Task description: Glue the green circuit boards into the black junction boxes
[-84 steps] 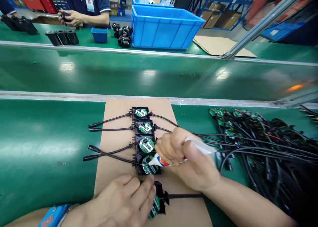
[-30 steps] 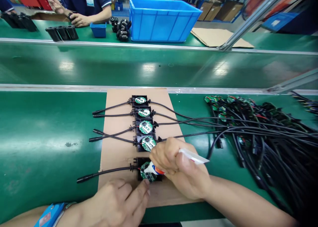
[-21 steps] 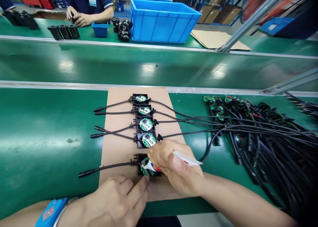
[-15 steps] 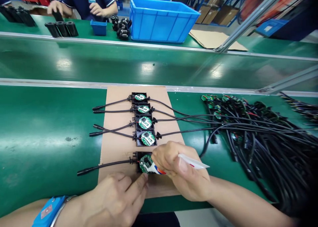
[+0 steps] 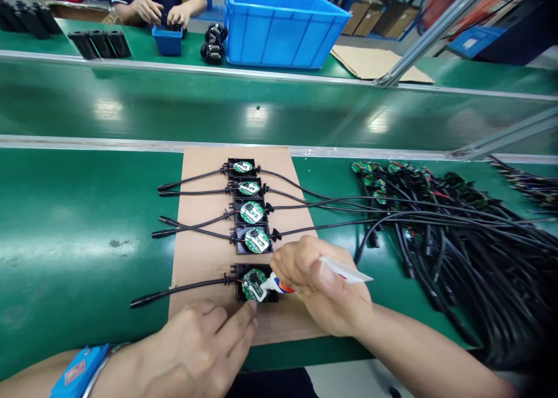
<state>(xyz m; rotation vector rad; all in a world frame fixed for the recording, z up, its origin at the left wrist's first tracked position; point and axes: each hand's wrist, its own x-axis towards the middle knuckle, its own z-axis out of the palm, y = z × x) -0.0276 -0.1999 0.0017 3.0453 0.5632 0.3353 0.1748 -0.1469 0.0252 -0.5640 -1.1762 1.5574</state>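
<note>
Several black housings with round green circuit boards and black leads lie in a column on a brown cardboard sheet (image 5: pixel 204 253). My right hand (image 5: pixel 322 290) is closed round a white glue tube (image 5: pixel 344 270); its nozzle touches the board in the nearest housing (image 5: pixel 255 283), where a white bead of glue shows. My left hand (image 5: pixel 204 345) rests on the cardboard just below that housing, fingers loosely curled, the forefinger tip touching the housing's lower edge. A blue band is on my left wrist.
A heap of black cables with green boards (image 5: pixel 449 223) lies to the right on the green bench. Beyond a metal rail runs a green conveyor belt (image 5: pixel 218 104). Across it stand a large blue crate (image 5: pixel 283 29), a small blue bin (image 5: pixel 167 39), black cylinders (image 5: pixel 98 42) and another person's hands (image 5: pixel 163 11).
My right hand has moved the tube from the fourth housing to the nearest one, which was turned flat with its lead to the left. Glue now shows on its board.
</note>
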